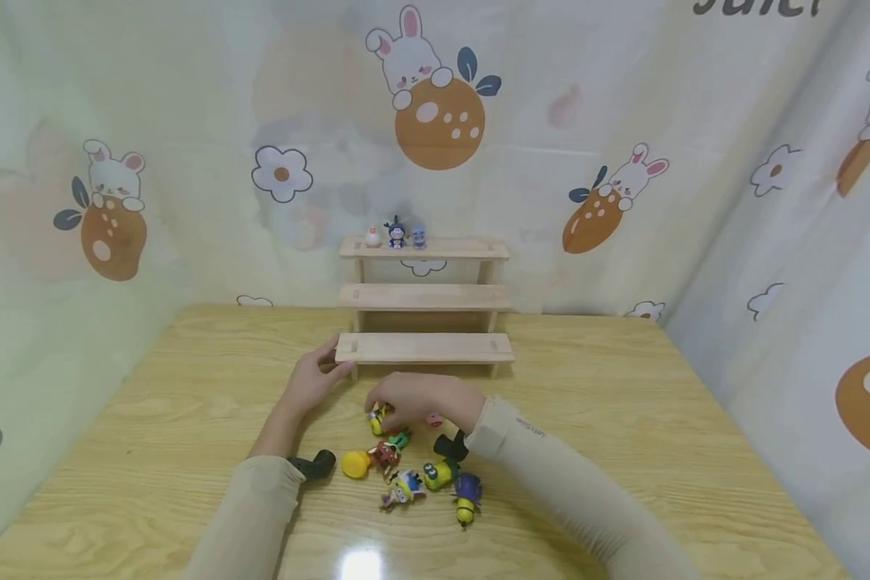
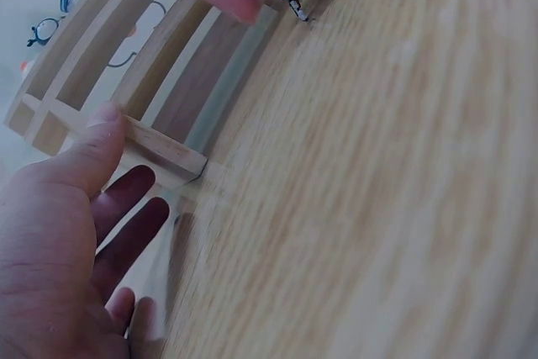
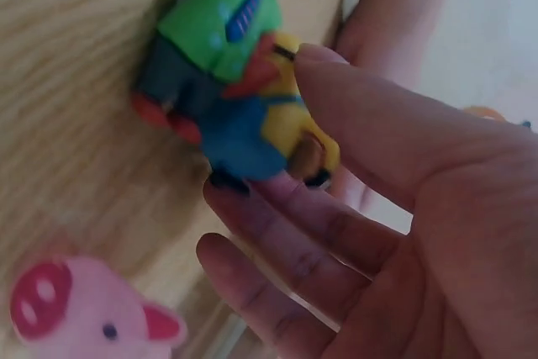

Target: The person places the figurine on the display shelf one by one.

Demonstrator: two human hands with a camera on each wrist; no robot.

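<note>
My right hand (image 1: 420,397) pinches a small yellow minion figurine (image 1: 377,420) in front of the shelf; its blue overalls show between thumb and fingers in the right wrist view. Beside it there lies a figurine in a green shirt and tie (image 3: 206,31). A pink pig figurine (image 3: 80,308) sits below the right fingers. At the left end of the three-step wooden shelf (image 1: 424,348), my left hand (image 1: 312,383) touches the lowest board. In the left wrist view its thumb (image 2: 97,145) rests on the board's end, and the other fingers stretch out loosely.
Three small figurines (image 1: 396,234) stand on the top step, toward its left. Nearer on the table lie a yellow round piece (image 1: 355,464), a red-brown figurine (image 1: 386,456), a blue-and-white one (image 1: 406,487), a green-and-yellow one (image 1: 440,474) and a purple-and-yellow one (image 1: 467,495). A printed curtain hangs behind.
</note>
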